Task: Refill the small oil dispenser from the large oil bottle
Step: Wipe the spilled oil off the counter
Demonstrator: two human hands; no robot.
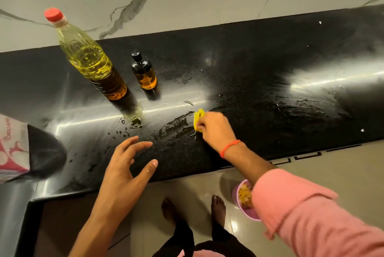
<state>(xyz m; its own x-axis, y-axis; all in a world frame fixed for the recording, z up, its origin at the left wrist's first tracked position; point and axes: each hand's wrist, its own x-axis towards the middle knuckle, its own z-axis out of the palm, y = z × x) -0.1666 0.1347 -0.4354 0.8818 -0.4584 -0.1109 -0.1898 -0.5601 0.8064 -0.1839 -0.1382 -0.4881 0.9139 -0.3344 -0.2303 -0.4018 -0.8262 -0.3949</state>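
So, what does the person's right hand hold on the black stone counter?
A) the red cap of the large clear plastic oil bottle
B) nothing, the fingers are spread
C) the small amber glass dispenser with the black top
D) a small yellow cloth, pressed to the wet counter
D: the right hand pinches a small yellow cloth against the smeared black stone counter, while the red cap sits on the large clear plastic oil bottle.

On the desk (249,65), the large oil bottle (89,57) stands left of the small oil dispenser (144,73), both near the wall. Before them lie spilled drops (135,122); a cloth (198,119) rests right of these, a packet (12,146) at far left.
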